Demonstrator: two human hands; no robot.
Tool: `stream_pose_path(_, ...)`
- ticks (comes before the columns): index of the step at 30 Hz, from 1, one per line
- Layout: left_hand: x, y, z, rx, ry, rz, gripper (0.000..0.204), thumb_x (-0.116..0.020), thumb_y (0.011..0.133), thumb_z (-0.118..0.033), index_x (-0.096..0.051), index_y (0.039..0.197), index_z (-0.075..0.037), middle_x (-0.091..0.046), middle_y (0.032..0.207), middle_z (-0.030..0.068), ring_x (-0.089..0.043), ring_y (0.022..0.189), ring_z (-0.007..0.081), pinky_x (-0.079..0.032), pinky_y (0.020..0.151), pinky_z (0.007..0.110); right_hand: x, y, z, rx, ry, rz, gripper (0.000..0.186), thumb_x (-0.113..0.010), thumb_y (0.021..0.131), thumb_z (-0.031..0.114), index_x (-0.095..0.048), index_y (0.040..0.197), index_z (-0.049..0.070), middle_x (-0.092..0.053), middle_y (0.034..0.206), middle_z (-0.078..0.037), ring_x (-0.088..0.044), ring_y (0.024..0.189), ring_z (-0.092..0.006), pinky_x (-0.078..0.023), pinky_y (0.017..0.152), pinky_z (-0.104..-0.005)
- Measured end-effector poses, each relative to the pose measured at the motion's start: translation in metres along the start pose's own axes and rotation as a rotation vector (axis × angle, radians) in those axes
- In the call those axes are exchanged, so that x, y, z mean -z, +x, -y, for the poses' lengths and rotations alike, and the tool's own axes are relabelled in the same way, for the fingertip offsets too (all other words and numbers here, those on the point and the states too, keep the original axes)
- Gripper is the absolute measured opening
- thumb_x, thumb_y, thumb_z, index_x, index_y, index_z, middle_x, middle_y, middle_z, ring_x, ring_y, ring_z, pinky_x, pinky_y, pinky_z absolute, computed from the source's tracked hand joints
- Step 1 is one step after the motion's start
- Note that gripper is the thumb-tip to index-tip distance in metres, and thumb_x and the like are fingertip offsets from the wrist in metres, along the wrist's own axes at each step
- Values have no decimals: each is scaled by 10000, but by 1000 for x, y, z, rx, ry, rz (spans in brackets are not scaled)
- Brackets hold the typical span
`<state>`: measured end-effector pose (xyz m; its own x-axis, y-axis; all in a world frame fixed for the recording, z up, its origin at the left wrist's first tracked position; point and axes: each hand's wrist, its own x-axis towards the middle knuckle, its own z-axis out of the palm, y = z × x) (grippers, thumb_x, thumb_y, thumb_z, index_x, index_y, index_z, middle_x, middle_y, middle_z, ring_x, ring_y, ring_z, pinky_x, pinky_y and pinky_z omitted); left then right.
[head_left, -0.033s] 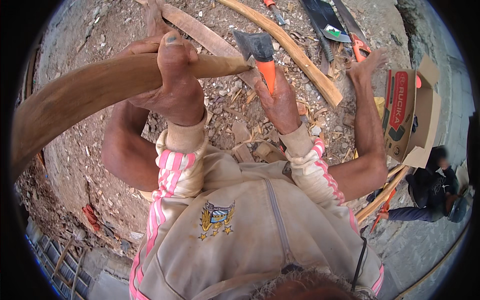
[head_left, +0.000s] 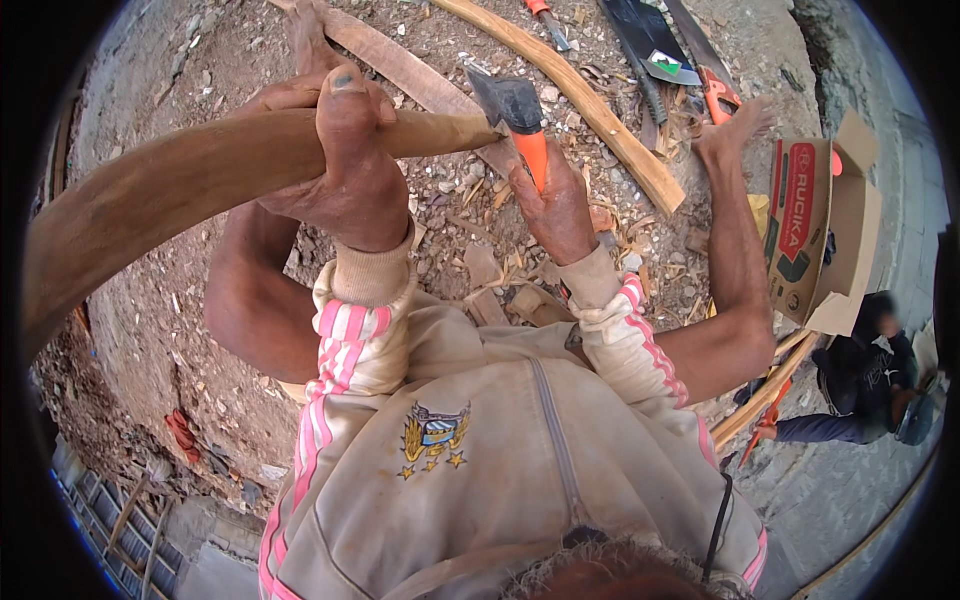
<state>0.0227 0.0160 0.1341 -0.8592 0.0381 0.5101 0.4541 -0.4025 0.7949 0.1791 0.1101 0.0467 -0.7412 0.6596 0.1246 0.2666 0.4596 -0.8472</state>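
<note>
My left hand (head_left: 355, 180) is wrapped around a thick, curved wooden piece (head_left: 180, 165), its thumb lying over the top. The wood sweeps up from the left edge and narrows to a tip near the middle. In my right hand (head_left: 562, 210) is a hatchet (head_left: 533, 155), gripped by its orange handle just under the dark metal head. The blade sits at the narrow tip of the wood; whether it touches I cannot tell. My bare legs are bent on both sides, a foot (head_left: 730, 130) resting on the ground at right.
Wood chips litter the stony ground. Beyond the hands lie a flat plank (head_left: 400, 65), a long curved stick (head_left: 600, 120), an orange-handled tool (head_left: 548, 22), a black flat tool (head_left: 635, 45) and a handsaw (head_left: 718, 95). An opened cardboard box (head_left: 850, 240) and a person (head_left: 870, 375) are at right.
The hatchet head has shifted very slightly down and to the right, my right hand with it. The left hand and the wood look unmoved.
</note>
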Motion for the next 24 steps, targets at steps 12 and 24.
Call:
stream_pose_path(12,0,-8,-1,-56,125,-14,202,-714,874,-67,-535,945,-8,-629,688,112,-614,573,157,-553,587,293,-6,-8,-24,-77,-25,13,293,-675,968,159,-569,1192,3,-686,849,-140,-696,710,-249,-547,651,-384)
stream_pose_path(24,10,-11,-2,41,-49,24,229,-690,848,5,-510,960,-81,-583,766,107,-602,615,213,-557,599,370,-3,-5,-15,-83,140,-83,311,-693,950,177,-565,1171,-2,-658,823,-192,-696,746,-324,-528,667,-415)
